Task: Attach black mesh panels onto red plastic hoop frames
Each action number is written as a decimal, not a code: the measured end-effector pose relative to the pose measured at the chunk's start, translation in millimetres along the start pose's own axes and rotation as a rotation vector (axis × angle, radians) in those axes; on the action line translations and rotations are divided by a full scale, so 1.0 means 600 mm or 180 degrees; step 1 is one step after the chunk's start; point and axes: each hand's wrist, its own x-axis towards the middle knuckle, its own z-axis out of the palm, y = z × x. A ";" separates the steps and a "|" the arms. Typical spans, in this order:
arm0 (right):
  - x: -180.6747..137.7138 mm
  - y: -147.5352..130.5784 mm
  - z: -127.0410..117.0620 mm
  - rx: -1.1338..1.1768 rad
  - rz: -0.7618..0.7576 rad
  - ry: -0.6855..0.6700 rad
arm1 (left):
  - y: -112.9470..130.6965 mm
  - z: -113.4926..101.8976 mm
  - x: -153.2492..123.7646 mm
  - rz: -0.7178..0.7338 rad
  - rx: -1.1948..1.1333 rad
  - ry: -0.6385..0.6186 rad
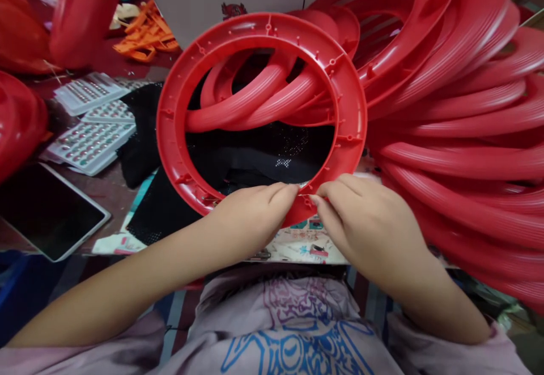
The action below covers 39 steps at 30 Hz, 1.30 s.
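Two bare hands meet at the near edge of a large red plastic ring [351,117], in the middle of the view above a table. Its ribbed inner side, dotted with small pegs and posts, faces the wearer. The right hand [369,211] is closed in a pinch, thumb against forefinger, on a thin pale strand [305,195] at the rim. The left hand [266,208] is curled beside it; its fingertips are mostly hidden, so I cannot tell whether they grip the rim, the strand or nothing.

Because the strand is so fine, it could slip from the pinch or snag on a peg, and a hard pull might snap it. If neither hand steadies the ring, it could swing or slide, since black fabric [161,211] shows beneath and through it and may shift.

On the right, many more red rings [459,160] lean in an uneven heap; a knock from the right elbow could set some sliding. On the left, a dark-screened tablet [55,211] lies at the table's front edge, where a brush of the left arm might tip it off. Beyond it are clear trays [91,140] of small round pieces, which could spill if bumped.
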 end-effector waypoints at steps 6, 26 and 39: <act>0.009 0.021 -0.029 0.0145 -0.0125 0.0054 | -0.012 -0.034 0.016 0.0330 0.0051 -0.0320; 0.021 0.054 -0.006 0.0208 -0.0002 0.0488 | -0.042 -0.052 0.052 0.0725 0.0279 0.0123; 0.007 0.033 0.015 0.0052 0.0013 0.0855 | -0.037 -0.040 0.042 0.0528 -0.0356 0.0195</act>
